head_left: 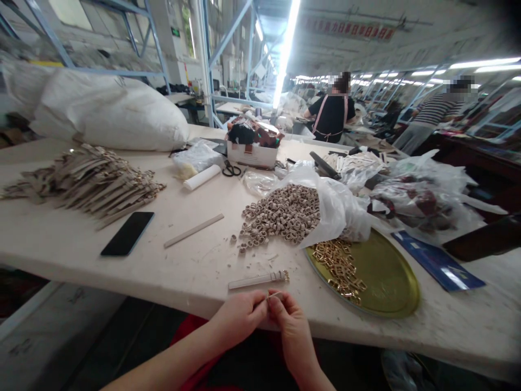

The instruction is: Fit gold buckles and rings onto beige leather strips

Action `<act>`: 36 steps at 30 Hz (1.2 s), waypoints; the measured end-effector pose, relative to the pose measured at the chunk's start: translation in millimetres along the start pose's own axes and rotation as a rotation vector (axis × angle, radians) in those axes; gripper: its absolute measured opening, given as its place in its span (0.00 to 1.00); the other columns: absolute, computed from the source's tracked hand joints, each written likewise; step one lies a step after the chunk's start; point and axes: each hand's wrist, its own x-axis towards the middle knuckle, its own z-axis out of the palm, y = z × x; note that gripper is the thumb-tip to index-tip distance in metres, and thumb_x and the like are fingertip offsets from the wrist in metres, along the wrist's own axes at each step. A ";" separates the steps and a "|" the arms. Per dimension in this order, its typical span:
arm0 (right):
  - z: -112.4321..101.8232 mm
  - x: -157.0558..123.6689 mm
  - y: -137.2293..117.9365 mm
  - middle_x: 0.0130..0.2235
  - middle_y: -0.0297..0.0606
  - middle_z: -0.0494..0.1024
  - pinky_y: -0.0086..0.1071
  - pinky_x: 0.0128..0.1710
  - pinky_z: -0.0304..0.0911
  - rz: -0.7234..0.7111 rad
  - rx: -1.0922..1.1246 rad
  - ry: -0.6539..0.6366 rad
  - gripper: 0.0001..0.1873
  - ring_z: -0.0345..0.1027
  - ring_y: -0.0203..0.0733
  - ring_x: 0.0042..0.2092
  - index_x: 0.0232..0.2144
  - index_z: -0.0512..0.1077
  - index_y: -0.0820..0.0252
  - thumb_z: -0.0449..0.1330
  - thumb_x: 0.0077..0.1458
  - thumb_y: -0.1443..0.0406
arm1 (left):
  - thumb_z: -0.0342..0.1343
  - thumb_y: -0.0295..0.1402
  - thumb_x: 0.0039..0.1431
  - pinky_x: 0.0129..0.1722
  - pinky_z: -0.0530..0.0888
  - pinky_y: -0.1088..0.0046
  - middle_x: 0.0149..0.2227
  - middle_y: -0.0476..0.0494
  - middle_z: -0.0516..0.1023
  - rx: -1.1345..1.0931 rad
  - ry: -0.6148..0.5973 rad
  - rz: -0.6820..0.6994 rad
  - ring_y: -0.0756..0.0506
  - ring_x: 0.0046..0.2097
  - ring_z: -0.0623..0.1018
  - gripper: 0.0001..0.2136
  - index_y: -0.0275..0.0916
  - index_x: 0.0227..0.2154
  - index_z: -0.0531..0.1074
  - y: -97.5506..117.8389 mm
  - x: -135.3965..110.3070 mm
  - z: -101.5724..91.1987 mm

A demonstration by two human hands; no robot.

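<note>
Across the foreground, table [195,274]: bearing strips [101,184], rings [288,212] and gold buckles [340,266].
Back banner [350,28]: reddish characters, too blurred to read.
White sack [118,117]: faint dark mark, illegible.
Green sign [175,32]: pale symbols, too small to read.
Left hand [242,317], right hand [292,320]: both pinching a small pale piece [274,296] at the table's front edge, near a gold-ended strap [258,280].

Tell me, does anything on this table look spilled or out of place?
The small beige loops look spilled: they fan out from the open mouth of the plastic bag onto the white table, a few lying apart from the heap. That may be deliberate, for easy picking. Nothing looks plainly damaged.
</note>
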 end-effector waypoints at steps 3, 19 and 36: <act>0.8 -3.7 0.3 0.23 0.30 0.69 0.25 0.26 0.56 -0.052 -0.051 -0.055 0.12 0.59 0.31 0.25 0.25 0.68 0.62 0.63 0.44 0.58 | 0.46 0.34 0.53 0.26 0.61 0.78 0.25 0.51 0.69 -0.115 0.033 -0.075 0.51 0.27 0.66 0.07 0.36 0.29 0.64 1.4 -2.0 1.1; 0.2 -18.0 1.7 0.22 0.26 0.66 0.24 0.24 0.54 -0.086 0.029 -0.051 0.10 0.56 0.29 0.23 0.28 0.65 0.59 0.62 0.47 0.61 | 0.44 0.33 0.52 0.16 0.55 0.81 0.17 0.57 0.63 -0.388 -0.058 -0.223 0.55 0.16 0.58 0.04 0.38 0.28 0.58 -3.9 -17.5 8.3; -3.0 -9.9 5.2 0.23 0.28 0.66 0.26 0.25 0.55 0.012 -0.106 -0.137 0.11 0.57 0.32 0.24 0.26 0.67 0.59 0.59 0.48 0.58 | 0.42 0.41 0.58 0.22 0.58 0.78 0.17 0.56 0.61 -0.297 0.006 -0.122 0.54 0.20 0.60 0.13 0.38 0.24 0.59 -19.4 -9.9 11.0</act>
